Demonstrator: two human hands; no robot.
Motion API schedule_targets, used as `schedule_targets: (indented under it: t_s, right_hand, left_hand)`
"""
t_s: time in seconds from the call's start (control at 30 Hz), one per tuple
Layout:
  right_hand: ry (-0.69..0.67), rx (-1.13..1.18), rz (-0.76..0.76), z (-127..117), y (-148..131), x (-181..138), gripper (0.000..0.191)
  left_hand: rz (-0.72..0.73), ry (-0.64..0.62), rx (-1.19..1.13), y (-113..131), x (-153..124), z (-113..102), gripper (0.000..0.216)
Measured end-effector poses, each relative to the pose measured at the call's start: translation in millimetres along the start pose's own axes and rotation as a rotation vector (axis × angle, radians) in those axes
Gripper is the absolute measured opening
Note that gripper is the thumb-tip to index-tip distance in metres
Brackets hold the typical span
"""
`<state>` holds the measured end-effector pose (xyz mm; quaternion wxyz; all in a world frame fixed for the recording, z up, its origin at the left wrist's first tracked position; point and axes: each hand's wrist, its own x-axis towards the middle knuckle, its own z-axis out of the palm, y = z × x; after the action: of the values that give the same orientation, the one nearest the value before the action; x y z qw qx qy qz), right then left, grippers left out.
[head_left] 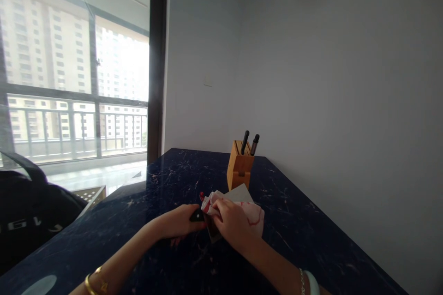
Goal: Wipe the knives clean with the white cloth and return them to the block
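My left hand (pixel 180 221) is closed round the black handle of a cleaver (pixel 240 193), held above the dark table. Its broad grey blade points away to the right, partly covered. A white and pink cloth (pixel 255 215) with red marks lies over the blade, and my right hand (pixel 231 221) grips it against the metal. Just beyond the blade stands a wooden knife block (pixel 241 165) with two black-handled knives (pixel 245 141) upright in its slots.
The dark blue marbled table (pixel 294 239) runs back to the grey wall (pixel 328 78). A black bag (pixel 31 212) sits at the left beside the table. Behind it is a large window (pixel 69 78) with a railing outside. A pale round patch (pixel 39 285) shows at the near left.
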<state>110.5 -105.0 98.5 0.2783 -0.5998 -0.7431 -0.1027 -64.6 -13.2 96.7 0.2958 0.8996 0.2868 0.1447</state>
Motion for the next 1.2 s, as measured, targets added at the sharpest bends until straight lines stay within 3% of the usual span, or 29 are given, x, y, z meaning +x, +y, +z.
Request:
schedule_targets:
  t_s: [0.1,0.27,0.5,0.77,0.93,1.03,1.1,1.2]
  right_hand:
    - [0.04,-0.079,0.002,-4.2,5.9,0.2,0.003]
    - [0.092,-0.253,0.093,-11.3,22.8,-2.7,0.008]
    - [-0.009,-0.204,-0.103,-1.7,11.0,-13.2,0.016]
    - [0.047,-0.37,0.093,0.9,40.3,-8.8,0.029]
    - [-0.031,-0.254,-0.102,-0.7,13.2,-13.9,0.032]
    - [-0.052,-0.24,-0.201,-0.2,5.6,-14.1,0.032]
    - [-0.034,-0.277,-0.171,0.8,12.5,-11.9,0.03]
    - [0.01,-0.338,-0.035,2.5,29.6,-7.5,0.025]
  left_hand:
    - [0.007,-0.033,0.123,2.2,0.3,1.5,0.033]
    - [-0.029,-0.053,0.1,1.2,2.4,8.0,0.034]
    - [-0.056,-0.052,0.082,-1.3,3.8,12.6,0.031]
    - [-0.093,-0.085,0.051,3.8,2.5,12.4,0.032]
    - [-0.134,-0.112,0.021,2.2,2.9,13.7,0.036]
    - [-0.086,-0.098,0.035,2.8,2.4,13.5,0.034]
    - [-0.067,-0.065,0.045,3.8,1.9,13.4,0.032]
    - [-0.151,-0.1,0.022,5.4,1.2,13.6,0.035]
